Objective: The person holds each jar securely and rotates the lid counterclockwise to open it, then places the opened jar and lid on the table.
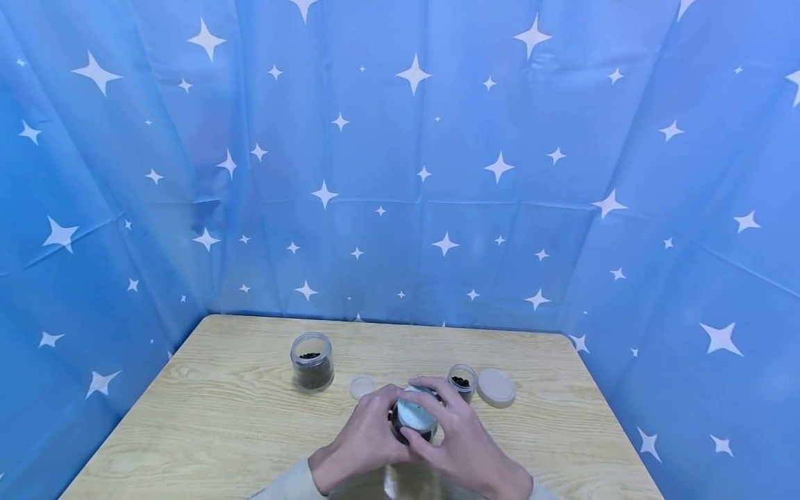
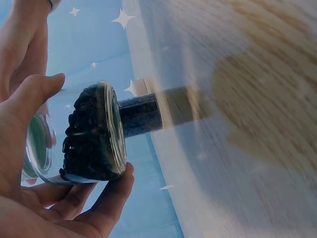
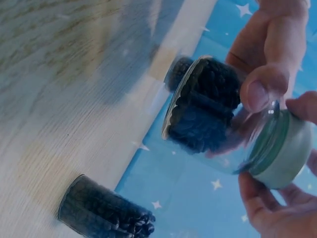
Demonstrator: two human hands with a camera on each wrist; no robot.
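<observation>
Above the table's near side, my left hand (image 1: pixel 369 432) grips a clear glass jar (image 3: pixel 203 106) partly filled with dark beans or beads. Its bottom is off the tabletop in both wrist views. My right hand (image 1: pixel 465 437) holds a pale mint lid (image 3: pixel 292 148) at the jar's mouth, thumb and fingers around its rim. Whether the lid is fully tightened I cannot tell. In the head view the hands cover most of the jar. Just behind the right hand's fingers stands a small open jar (image 1: pixel 464 383) with similar dark pieces.
A wider open jar (image 1: pixel 312 368) with dark contents stands at the back left of the wooden table (image 1: pixel 250 444). One small clear lid (image 1: pixel 362 386) lies behind the left hand. Right of the small jar lies a larger whitish lid (image 1: pixel 496 387). A blue starred curtain (image 1: pixel 387 160) surrounds the table.
</observation>
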